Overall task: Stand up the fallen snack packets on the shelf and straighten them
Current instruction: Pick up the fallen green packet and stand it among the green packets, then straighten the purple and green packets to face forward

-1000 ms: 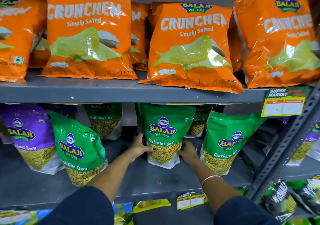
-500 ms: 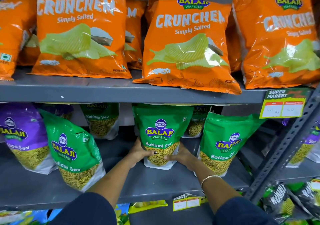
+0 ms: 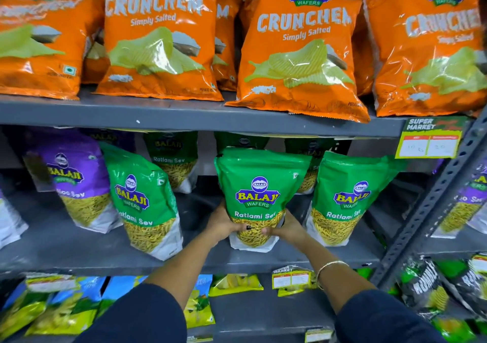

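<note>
A green Ratlami Sev packet point(image 3: 259, 184) stands upright on the middle grey shelf point(image 3: 79, 247). My left hand point(image 3: 224, 224) grips its lower left side and my right hand point(image 3: 286, 226) grips its lower right side, thumbs across the front. Another green packet point(image 3: 142, 200) leans to the left of it, tilted. A third green packet point(image 3: 345, 197) stands just right of the held one. A purple sev packet point(image 3: 76, 181) leans at the far left. More green packets point(image 3: 172, 158) stand behind, partly hidden.
Orange Crunchem chip bags point(image 3: 300, 52) line the top shelf. A price tag point(image 3: 429, 142) hangs at the right shelf edge beside a slotted metal upright point(image 3: 432, 210). Blue and yellow packets point(image 3: 79, 305) lie on the lower shelf, dark packets point(image 3: 427, 287) at the right.
Both hands slid from the packet's sides to its lower front, and the packet came forward toward the shelf's front edge. The view shifted slightly.
</note>
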A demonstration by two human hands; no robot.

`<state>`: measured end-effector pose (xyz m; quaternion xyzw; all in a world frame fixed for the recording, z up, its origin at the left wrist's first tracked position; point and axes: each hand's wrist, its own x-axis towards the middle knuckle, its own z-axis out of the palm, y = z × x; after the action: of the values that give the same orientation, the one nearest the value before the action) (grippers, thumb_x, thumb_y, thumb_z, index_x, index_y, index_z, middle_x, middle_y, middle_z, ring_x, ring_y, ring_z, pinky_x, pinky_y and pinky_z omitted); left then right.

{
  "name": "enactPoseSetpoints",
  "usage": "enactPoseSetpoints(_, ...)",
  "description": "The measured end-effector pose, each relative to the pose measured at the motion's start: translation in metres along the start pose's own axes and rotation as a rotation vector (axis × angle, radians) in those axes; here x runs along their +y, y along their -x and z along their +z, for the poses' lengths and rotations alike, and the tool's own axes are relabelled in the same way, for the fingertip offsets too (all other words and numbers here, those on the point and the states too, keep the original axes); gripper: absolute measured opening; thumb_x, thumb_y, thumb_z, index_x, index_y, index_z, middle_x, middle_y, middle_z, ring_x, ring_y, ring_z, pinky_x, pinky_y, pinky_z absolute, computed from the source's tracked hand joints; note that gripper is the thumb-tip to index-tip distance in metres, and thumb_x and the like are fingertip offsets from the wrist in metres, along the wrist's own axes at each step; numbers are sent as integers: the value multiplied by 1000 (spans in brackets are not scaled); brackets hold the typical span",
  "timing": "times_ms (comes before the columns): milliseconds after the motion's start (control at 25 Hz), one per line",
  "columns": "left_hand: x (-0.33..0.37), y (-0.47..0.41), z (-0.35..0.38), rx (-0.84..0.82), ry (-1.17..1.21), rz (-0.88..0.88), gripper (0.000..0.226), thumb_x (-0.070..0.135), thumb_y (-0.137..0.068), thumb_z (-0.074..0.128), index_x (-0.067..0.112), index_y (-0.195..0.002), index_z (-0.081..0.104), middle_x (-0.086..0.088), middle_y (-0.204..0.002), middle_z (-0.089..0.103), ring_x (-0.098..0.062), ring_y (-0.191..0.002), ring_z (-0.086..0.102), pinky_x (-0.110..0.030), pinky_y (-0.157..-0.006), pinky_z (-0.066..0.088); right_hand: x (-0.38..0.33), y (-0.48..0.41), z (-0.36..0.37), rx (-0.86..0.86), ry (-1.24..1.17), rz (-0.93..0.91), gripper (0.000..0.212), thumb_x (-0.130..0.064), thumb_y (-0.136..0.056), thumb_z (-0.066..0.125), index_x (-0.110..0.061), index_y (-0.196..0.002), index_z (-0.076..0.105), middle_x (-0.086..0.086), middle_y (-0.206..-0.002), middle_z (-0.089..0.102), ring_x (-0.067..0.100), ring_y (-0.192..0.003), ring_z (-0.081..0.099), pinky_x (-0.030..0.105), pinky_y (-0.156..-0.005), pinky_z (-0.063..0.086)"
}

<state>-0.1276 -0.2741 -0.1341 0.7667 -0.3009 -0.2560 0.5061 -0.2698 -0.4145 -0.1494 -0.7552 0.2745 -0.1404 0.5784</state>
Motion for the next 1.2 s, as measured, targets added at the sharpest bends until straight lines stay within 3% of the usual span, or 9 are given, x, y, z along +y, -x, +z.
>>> enactPoseSetpoints(200, -19, 0, -17, 5, 52, -45, 87, 10, -54, 86, 12, -130, 43, -13, -126, 62, -29, -119, 56, -45, -102, 47, -30, -1, 12, -142, -241, 5, 75, -16, -67, 79, -9, -132, 42, 10, -130, 57, 26, -123, 52, 37, -107, 39)
enactPoseSetpoints(360, -18, -3, -18, -28, 54, -27, 105, 21, -42, 89, 11, -134, 40, -14, -130, 60, -29, -122, 54, -45, -103, 45, -83, -6, -18, 29, -408, 12, 17, -5, -85, 59, -11, -99, 66, -1, -100, 71, 20, -107, 55, 39, -107, 32)
enactPoseSetpoints(520, -11, -3, -18, -22, -9, -68, 88, 11, -58, 86, 9, -134, 42, -12, -129, 60, -28, -122, 54, -34, -101, 45, -86, -7, -19, 89, -424, 18, 12, -4, -85, 59, -15, -89, 65, -5, -84, 72, 22, -99, 59, 40, -102, 40)
enactPoseSetpoints(640, -9, 0, -14, -53, 20, -75, 92, 8, -59, 85, 10, -136, 35, -9, -132, 57, -24, -124, 51, -37, -105, 44, -58, 0, -18, -165, -160, 225, 2, -17, -86, 60, -16, -86, 58, -3, -80, 67, 12, -78, 62, 22, -78, 49)
enactPoseSetpoints(760, -9, 15, -15, -130, -25, -118, 74, 7, -70, 77, 10, -129, 32, -1, -120, 50, -20, -118, 49, -30, -90, 45, -36, 2, -9, -559, 588, 639, 27, -26, -88, 60, -1, -96, 59, 8, -78, 69, 26, -87, 65, 29, -84, 55)
enactPoseSetpoints(920, -33, 38, -85, -395, -209, -500, 11, 18, -93, 47, 15, -83, 50, 1, -74, 67, -8, -66, 63, -24, -57, 49, -64, -7, 61, -890, 671, 687, 25, -23, -95, 47, -5, -80, 56, 2, -62, 71, 29, -101, 67, 42, -99, 47)
enactPoseSetpoints(1040, -65, 55, -162, -561, -301, -822, 37, 27, -97, 33, 13, -67, 49, 0, -50, 68, -9, -53, 63, -27, -71, 46, -79, -15, 131, -665, 577, 340, 30, -25, -87, 60, -1, -104, 52, 12, -94, 69, 22, -82, 63, 39, -84, 57)
enactPoseSetpoints(1160, -95, 49, -212, -105, -303, -582, 19, 15, -91, 52, -3, -87, 51, -7, -90, 55, -16, -76, 55, -23, -76, 42, -74, -21, 183, -382, 386, 104, 87, -30, -76, 73, -2, -140, 21, 12, -139, 44, 18, -107, 48, 29, -77, 47)
enactPoseSetpoints(1200, -104, 38, -223, 59, -241, -398, 46, 15, -78, 69, -8, -111, 46, -7, -113, 51, -21, -96, 55, -21, -81, 48, -72, -21, 196, -303, 274, 74, 91, -27, -72, 77, -2, -139, 22, 10, -141, 43, 18, -114, 46, 29, -86, 45)
